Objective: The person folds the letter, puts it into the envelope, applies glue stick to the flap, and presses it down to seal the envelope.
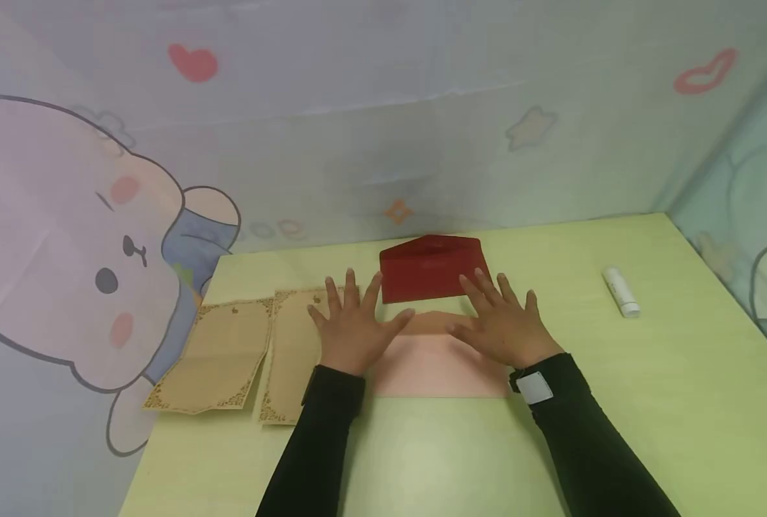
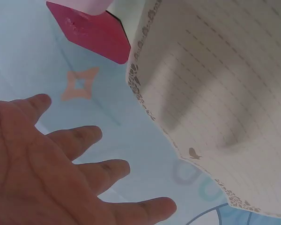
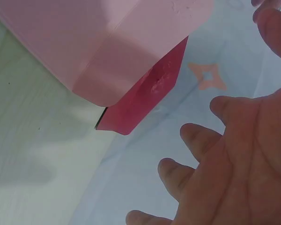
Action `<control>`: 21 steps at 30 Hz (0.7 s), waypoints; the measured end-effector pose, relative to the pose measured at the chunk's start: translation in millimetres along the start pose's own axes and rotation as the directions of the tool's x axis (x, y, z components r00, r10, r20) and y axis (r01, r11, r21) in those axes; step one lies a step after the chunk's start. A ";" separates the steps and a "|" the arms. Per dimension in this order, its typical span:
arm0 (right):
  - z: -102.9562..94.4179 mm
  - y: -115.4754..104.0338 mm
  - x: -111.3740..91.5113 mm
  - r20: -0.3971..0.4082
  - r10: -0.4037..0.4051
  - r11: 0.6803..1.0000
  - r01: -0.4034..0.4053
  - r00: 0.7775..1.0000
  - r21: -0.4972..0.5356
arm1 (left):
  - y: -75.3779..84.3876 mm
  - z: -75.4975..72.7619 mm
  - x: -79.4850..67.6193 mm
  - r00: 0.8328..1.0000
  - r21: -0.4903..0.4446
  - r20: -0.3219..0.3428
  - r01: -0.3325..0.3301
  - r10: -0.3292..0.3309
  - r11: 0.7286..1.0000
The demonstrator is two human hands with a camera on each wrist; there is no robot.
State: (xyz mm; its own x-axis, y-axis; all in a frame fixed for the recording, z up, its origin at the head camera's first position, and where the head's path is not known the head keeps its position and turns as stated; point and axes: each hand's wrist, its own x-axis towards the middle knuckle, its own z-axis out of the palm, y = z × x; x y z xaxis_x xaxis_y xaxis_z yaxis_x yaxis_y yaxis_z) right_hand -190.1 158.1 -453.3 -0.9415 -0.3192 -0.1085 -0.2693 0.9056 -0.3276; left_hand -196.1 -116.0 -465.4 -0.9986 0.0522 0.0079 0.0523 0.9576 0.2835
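Your left hand (image 1: 354, 332) and right hand (image 1: 509, 330) are spread, fingers straight, holding nothing; pink envelope (image 1: 438, 368) lies on table (image 1: 448, 459) between and below them, long axis left-right, neither hand clearly nearer, red envelope (image 1: 430, 271) just beyond

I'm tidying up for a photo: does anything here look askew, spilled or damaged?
Slightly askew: the leftmost sheet slants against the neighbouring sheet, and its lower edge looks wavy, not flat. The red envelope also sits a little turned against the pink envelope. I see no spill or tear.
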 end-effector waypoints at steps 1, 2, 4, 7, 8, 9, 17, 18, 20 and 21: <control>-0.8 -1.8 0.8 -0.007 -0.012 1.000 0.012 1.000 -0.005 | -3.1 -1.8 -1.5 1.000 0.000 -0.006 0.007 -0.007 1.000; -1.6 -3.6 1.4 -0.015 -0.025 1.000 0.025 1.000 -0.007 | -6.5 -3.5 -3.1 1.000 -0.001 -0.010 0.014 -0.014 1.000; -1.7 -6.0 2.4 -0.031 -0.046 0.999 0.046 0.998 -0.006 | -13.8 -7.1 -6.4 1.000 -0.005 -0.012 0.028 -0.028 1.000; -0.2 -6.7 3.1 -0.046 -0.069 0.998 0.069 0.997 0.005 | -25.0 -16.4 -13.1 0.998 -0.025 0.007 0.066 -0.066 0.998; 0.1 -6.1 3.1 -0.050 -0.071 0.997 0.072 0.996 0.022 | -29.5 -19.4 -14.4 0.997 -0.023 0.014 0.081 -0.081 0.996; 0.2 -5.2 2.9 -0.054 -0.070 0.997 0.072 0.996 0.038 | -34.6 -22.5 -15.3 0.995 -0.015 0.017 0.094 -0.093 0.995; -11.0 4.9 3.4 -0.094 -0.062 0.988 0.074 0.994 0.135 | -77.7 -43.6 -11.3 0.979 -0.047 0.031 0.203 -0.201 0.978; -10.8 4.8 4.4 -0.091 -0.075 0.986 0.087 0.993 0.140 | -83.8 -43.6 -11.6 0.975 -0.057 0.041 0.221 -0.218 0.974; -8.7 3.6 6.2 -0.078 -0.129 0.982 0.139 0.988 0.127 | -94.0 -42.9 -13.0 0.968 -0.070 0.065 0.247 -0.243 0.966; -7.1 3.3 5.9 -0.070 -0.151 0.979 0.158 0.986 0.125 | -97.9 -41.0 -12.3 0.966 -0.080 0.074 0.252 -0.246 0.964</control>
State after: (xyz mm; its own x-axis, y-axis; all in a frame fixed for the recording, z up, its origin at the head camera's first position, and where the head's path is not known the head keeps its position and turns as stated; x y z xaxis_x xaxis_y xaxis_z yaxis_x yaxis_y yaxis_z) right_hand -197.9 161.2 -448.3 -0.9020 -0.4316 0.0077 -0.3875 0.8016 -0.4552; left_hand -189.2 -222.1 -454.0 -0.9774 -0.1641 -0.1334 -0.2015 0.9140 0.3521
